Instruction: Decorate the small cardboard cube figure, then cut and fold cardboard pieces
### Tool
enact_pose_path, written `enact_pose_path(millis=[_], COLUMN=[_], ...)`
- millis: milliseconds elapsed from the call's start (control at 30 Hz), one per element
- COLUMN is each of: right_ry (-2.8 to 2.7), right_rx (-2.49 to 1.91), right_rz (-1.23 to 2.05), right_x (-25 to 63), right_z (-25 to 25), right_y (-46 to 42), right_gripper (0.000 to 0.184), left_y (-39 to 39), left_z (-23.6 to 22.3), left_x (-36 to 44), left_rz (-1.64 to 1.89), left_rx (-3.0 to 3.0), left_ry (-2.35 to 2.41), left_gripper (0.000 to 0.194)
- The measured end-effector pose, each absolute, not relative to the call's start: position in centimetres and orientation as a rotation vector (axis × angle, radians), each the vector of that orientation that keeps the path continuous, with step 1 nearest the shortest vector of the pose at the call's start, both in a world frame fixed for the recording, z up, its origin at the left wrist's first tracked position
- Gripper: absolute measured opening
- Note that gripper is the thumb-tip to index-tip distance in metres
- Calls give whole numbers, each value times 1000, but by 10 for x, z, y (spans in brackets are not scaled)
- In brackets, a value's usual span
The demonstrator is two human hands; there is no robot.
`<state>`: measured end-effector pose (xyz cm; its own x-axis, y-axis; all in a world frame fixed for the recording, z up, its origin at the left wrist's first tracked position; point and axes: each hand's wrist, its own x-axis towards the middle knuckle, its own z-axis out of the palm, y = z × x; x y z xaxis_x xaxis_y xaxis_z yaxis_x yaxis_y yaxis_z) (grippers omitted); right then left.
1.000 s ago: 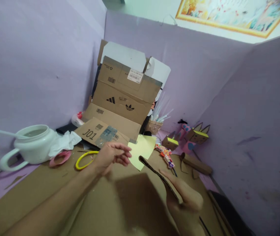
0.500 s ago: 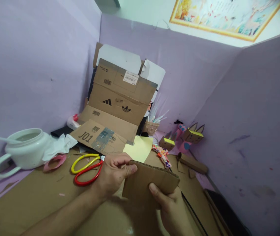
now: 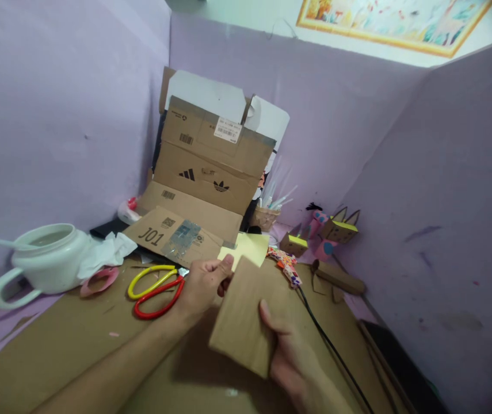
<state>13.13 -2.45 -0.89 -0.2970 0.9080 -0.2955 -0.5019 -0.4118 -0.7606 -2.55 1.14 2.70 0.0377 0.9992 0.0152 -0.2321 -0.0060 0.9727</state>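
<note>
My right hand [image 3: 289, 351] grips a rectangular piece of brown cardboard [image 3: 246, 316], its thumb on the near face and its fingers behind. The cardboard is tilted above the brown work surface [image 3: 142, 368]. At the cardboard's upper left edge is my left hand [image 3: 205, 287], its fingers curled in and its thumb raised near them. Whether anything is between those fingertips is hidden. Scissors [image 3: 155, 302] with one yellow and one red handle lie just left of my left hand, their blades mostly hidden. Behind both hands lies a yellow paper sheet [image 3: 246, 247].
An unfolded cardboard box [image 3: 215, 167] leans at the back. On the left stand a white pot [image 3: 51, 259], crumpled tissue [image 3: 107, 253] and a pink ring [image 3: 99, 282]. A glue gun [image 3: 286, 267] with a black cord, a cardboard roll [image 3: 338, 279] and cardboard animal figures [image 3: 338, 230] are right.
My left hand came to the cardboard and pinched its upper corner, then its thumb came off the face. The cardboard turned from edge-on to broad face showing, then tilted. The scissors came into fuller view.
</note>
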Motion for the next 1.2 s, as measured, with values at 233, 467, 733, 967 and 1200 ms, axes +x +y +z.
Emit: enact_pose_path(millis=[233, 467, 733, 967, 1200], right_ry=[-682, -862, -776, -433, -151], right_rx=[-822, -819, -795, -771, -882], right_rz=[1981, 1891, 1809, 2134, 2063], right_x=[165, 151, 139, 142, 138], right_z=[-14, -9, -14, -13, -10], right_y=[2, -5, -12, -11, -15], right_gripper=[39, 40, 36, 38, 30], left_y=[-3, -11, -11, -10, -11], left_z=[36, 34, 30, 32, 22], left_x=[-25, -15, -10, -13, -14], left_rz=[1160, 1114, 1097, 1087, 1282], left_rx=[1162, 1281, 1165, 1145, 1552], left_ry=[805, 941, 932, 858, 936], left_gripper=[42, 43, 46, 51, 41])
